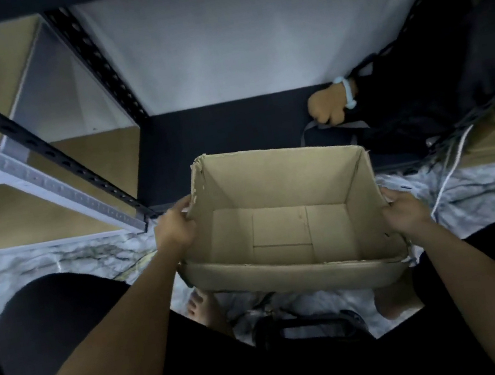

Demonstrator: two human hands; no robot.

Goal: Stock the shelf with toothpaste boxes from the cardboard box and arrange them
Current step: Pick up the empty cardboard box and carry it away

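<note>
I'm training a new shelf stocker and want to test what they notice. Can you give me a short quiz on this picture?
1. True or false: the cardboard box has toothpaste boxes in it.
2. How is the box held? A) by one hand B) by two hands, one at each side wall C) by nobody
3. Fill in: the other person's hand above the dark shelf has a pale blue ____ at its wrist.

Key: 1 false, the box is empty. 2 B, the left hand and the right hand each grip a side wall. 3 bracelet.
</note>
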